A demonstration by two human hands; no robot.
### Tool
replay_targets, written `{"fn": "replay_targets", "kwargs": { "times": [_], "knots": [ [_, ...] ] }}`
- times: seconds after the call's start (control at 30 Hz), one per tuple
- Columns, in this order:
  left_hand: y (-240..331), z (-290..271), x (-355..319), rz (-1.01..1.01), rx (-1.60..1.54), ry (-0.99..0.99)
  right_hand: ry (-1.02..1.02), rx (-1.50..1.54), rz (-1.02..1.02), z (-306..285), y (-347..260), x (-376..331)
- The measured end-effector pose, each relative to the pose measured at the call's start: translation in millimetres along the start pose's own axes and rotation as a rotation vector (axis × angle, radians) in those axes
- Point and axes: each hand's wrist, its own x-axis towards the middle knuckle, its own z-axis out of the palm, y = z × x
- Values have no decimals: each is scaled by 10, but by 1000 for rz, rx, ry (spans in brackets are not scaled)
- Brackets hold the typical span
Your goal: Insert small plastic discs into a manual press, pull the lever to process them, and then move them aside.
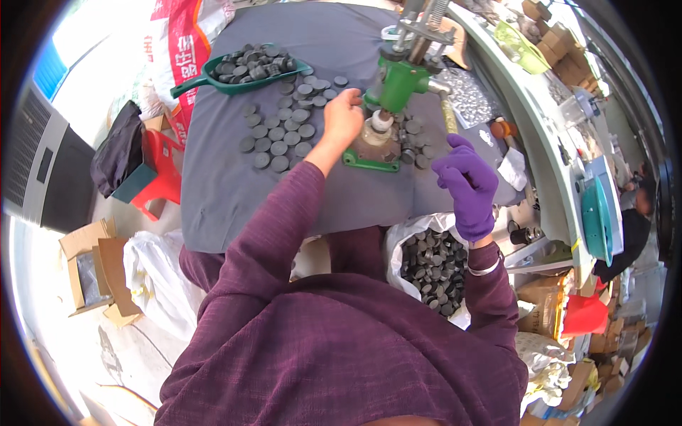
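Step in hand looks like loading: the bare left hand (344,116) reaches to the die of the green hand press (387,106), fingers curled together at the small pale cup under the ram. Whether it pinches a disc there cannot be told; the fingertips are hidden behind the hand. The right hand (469,186), in a purple glove, hovers half-open with fingers loosely apart, holding nothing, just below the press lever (447,113) and near the counter edge.

The next move, as a judgement, calls for the left hand clear of the die before the gloved hand takes the lever, and for the piece to sit flat in the cup.

Counts:
- One press, standing on the grey cloth (213,192) that covers the counter.
- One green scoop (213,85) at the far left of the cloth, heaped with dark discs.
- Roughly twenty-five loose dark round discs (278,135) laid flat on the cloth left of the press; a few more sit round the press base.
- One white bag (433,266) of the same discs by the person's right knee, too many to count.
- One pile of small silvery pieces (465,96) right of the press, uncountable.
- Two hands, one glove.
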Motion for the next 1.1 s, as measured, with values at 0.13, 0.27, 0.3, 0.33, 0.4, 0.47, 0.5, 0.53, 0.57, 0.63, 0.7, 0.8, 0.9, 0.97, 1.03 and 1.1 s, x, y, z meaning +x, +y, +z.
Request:
{"fn": "replay_targets", "kwargs": {
  "times": [0.13,0.27,0.3,0.33,0.4,0.47,0.5,0.53,0.57,0.63,0.7,0.8,0.9,0.97,1.03,1.1],
  "knots": [
    [-191,16,416,-77,133,-84,21,29,154,-238,-379,510],
    [-19,92,635,-342,13,-381,73,173,-168,-450,-83,1040],
    [34,118,652,-365,-50,-435,104,260,-87,-452,-124,1096],
    [143,113,615,-412,-110,-478,117,253,21,-450,-252,1172],
    [156,194,603,-425,-201,-553,121,352,136,-487,-265,1195],
    [158,260,612,-461,-327,-624,133,319,22,-481,-233,1170],
    [136,294,631,-493,-408,-656,134,302,-34,-453,-235,1180],
    [115,322,656,-526,-490,-686,156,351,27,-434,-271,1175],
    [91,339,686,-559,-571,-713,153,362,51,-430,-279,1171],
    [33,346,780,-654,-656,-866,142,384,85,-433,-313,1201],
    [34,350,794,-647,-714,-989,192,354,-91,-381,-217,1178],
    [115,341,734,-679,-831,-973,176,357,-68,-435,-218,1179],
    [104,213,602,-418,-670,-679,230,396,137,-394,-369,1196],
    [99,19,590,-347,-495,-535,213,232,-6,-403,-322,1183],
    [254,-424,542,-324,-316,-532,214,406,33,-315,-271,1131],
    [308,-994,425,-213,-232,-420,280,372,93,-343,-366,1154]
  ]
}}
